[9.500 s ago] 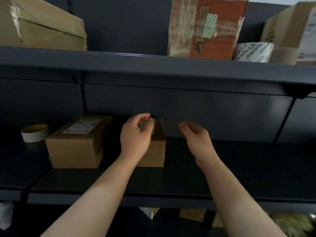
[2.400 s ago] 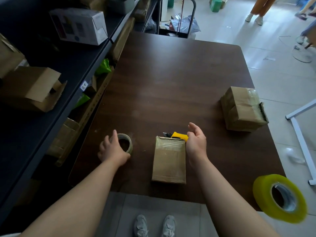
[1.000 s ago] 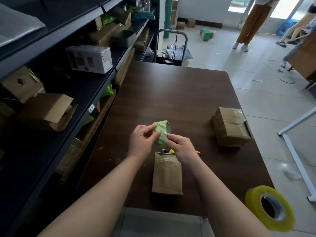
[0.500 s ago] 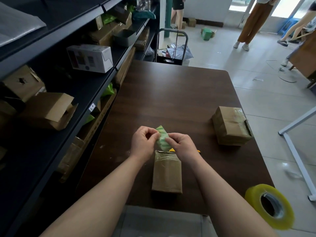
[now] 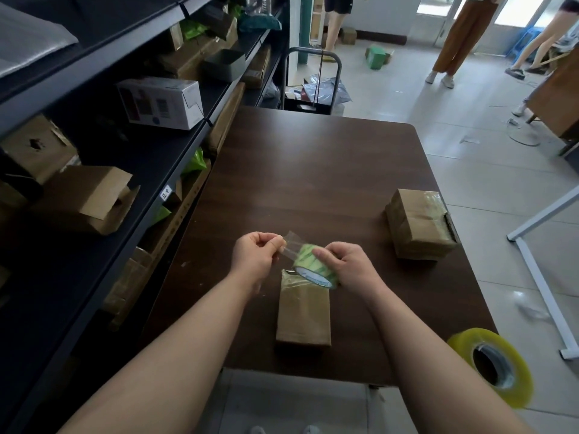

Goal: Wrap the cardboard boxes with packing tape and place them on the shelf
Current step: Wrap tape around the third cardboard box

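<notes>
A small brown cardboard box (image 5: 303, 314) lies flat on the dark wooden table (image 5: 313, 170), near its front edge. Just above the box's far end my right hand (image 5: 347, 266) grips a green-printed tape roll (image 5: 313, 266). My left hand (image 5: 255, 255) pinches the free end of the clear tape strip (image 5: 289, 244), pulled a short way off the roll. A second cardboard box (image 5: 419, 225), wrapped in tape, sits at the table's right side. The dark metal shelf (image 5: 175, 158) runs along the left.
A large yellow tape roll (image 5: 495, 369) sits at the table's front right corner. The shelf holds an open cardboard box (image 5: 91, 198), a white box (image 5: 163, 103) and other cartons. A trolley (image 5: 313, 83) stands beyond the table. People stand on the tiled floor at the back.
My left hand has drawn the tape end leftward off the roll, opening a short clear strip. The roll has tipped and sunk slightly toward the box. Earlier I turned from the shelf to the table.
</notes>
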Available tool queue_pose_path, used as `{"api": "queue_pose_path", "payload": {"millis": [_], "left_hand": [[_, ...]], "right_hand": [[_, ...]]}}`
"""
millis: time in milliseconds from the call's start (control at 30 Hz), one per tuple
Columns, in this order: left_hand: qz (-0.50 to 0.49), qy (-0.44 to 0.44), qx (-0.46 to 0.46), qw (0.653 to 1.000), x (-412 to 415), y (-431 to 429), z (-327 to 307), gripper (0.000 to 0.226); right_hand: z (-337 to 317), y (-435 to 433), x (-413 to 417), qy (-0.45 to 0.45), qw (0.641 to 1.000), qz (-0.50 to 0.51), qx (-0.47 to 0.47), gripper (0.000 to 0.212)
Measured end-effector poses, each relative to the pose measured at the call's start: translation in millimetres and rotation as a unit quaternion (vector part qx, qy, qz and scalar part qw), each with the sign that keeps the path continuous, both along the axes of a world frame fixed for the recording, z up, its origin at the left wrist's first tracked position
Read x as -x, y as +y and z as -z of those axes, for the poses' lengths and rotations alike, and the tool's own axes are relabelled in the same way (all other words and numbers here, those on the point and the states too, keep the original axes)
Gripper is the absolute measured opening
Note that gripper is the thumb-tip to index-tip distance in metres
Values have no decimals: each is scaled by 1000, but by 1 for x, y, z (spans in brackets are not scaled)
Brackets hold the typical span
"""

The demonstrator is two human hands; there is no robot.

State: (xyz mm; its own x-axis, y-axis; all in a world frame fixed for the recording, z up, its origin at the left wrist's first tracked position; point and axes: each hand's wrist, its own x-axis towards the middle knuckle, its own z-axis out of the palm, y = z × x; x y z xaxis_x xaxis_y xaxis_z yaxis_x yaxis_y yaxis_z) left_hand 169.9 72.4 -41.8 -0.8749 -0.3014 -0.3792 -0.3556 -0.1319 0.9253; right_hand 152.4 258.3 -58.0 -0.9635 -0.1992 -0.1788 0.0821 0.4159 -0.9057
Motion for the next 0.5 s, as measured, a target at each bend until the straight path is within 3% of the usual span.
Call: {"api": "queue_pose_path", "payload": {"millis": [167,300,500], "left_hand": [[19,-67,-158,985,5,0,-9,20],[63,-64,-71,993,6,4,-9,10],[25,-45,1,999,11,3,1,7]], "right_hand": [[-7,5,5,18,1000,15,-1,30],[-11,6,10,41,998,-5,-38,26],[-14,36,16,31,994,-30,-100,39]]}}
